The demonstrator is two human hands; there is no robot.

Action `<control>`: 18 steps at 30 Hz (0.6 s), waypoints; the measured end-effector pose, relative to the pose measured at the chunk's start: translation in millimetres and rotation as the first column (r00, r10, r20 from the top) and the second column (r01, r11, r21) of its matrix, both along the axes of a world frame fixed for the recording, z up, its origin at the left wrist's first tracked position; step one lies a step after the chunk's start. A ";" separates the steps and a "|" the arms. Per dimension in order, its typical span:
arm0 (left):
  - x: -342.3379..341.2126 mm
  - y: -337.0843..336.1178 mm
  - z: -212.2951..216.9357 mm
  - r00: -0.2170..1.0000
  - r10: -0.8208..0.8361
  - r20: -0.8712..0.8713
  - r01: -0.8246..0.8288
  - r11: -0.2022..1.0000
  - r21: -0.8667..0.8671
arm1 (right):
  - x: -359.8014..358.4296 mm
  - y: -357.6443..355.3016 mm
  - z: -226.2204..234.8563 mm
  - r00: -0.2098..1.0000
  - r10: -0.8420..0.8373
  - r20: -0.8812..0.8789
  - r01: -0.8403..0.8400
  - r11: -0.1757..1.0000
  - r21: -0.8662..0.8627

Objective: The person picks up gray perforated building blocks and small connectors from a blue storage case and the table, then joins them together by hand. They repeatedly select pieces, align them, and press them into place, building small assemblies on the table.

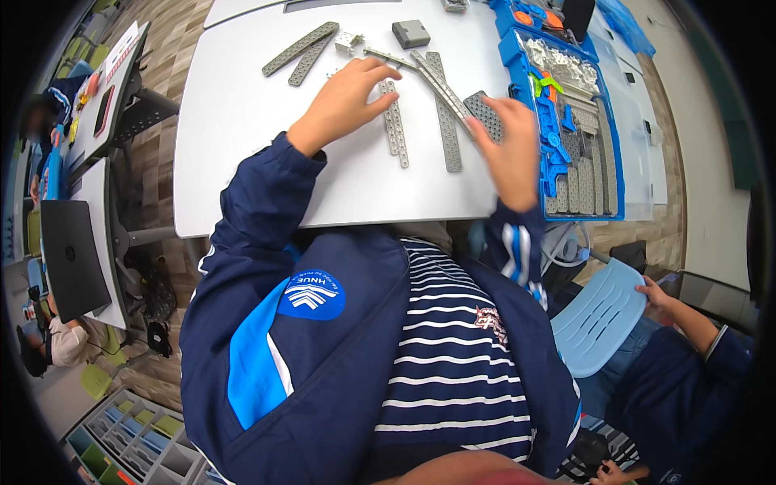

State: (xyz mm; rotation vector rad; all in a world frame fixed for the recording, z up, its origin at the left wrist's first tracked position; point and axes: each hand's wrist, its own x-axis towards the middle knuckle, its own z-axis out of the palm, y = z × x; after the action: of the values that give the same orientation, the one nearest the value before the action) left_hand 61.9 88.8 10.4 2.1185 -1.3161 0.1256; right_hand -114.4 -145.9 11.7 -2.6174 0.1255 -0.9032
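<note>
We see even, bright indoor light from overhead, with only soft, faint shadows under the metal strips on the white table (242, 162), which shows a mild sheen but no harsh glare. The fisheye lens bends the table's edges and darkens all 4 corners. Our right hand (511, 153) looks slightly motion-blurred; the centre stays sharp.

Head-worn fisheye, looking steeply down, close over table (242, 162), rim probably warped
</note>
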 end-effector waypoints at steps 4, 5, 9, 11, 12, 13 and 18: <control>-6.3 -12.2 -6.8 0.999 0.017 0.037 -0.013 0.994 -0.110 | 45.0 24.1 -35.2 0.983 -0.123 -0.133 0.117 0.992 -0.050; -6.4 -12.7 -8.7 0.999 0.027 0.023 -0.024 0.991 -0.135 | 49.6 22.9 -39.4 0.967 -0.159 -0.200 0.155 0.987 -0.039; -10.7 -12.9 -19.7 0.996 0.051 -0.079 -0.065 0.980 -0.190 | 52.1 19.8 -47.0 0.982 -0.125 -0.140 0.126 0.992 0.002; -10.2 -16.9 -20.7 0.989 0.034 -0.142 -0.065 0.974 -0.219 | 51.1 19.6 -43.9 0.989 -0.135 -0.057 0.136 0.991 0.012; -11.0 -19.4 -19.6 0.962 0.013 -0.273 -0.084 0.965 -0.249 | 51.2 20.5 -40.1 0.986 -0.158 -0.045 0.159 0.987 0.030; -12.9 -22.7 -17.7 0.917 -0.013 -0.398 -0.106 0.955 -0.277 | 49.6 20.7 -34.1 0.996 -0.090 -0.013 0.091 0.988 0.121; -32.9 -48.9 -0.6 0.568 -0.294 -0.769 -0.154 0.880 -0.450 | 34.3 23.8 2.1 0.974 0.205 -0.095 -0.066 0.663 0.745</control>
State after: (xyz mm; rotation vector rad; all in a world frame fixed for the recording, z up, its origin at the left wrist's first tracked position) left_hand 29.0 39.9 9.8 1.3608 -0.6701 -0.4990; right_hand -80.1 -122.1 13.8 -1.8827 0.2735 -0.4234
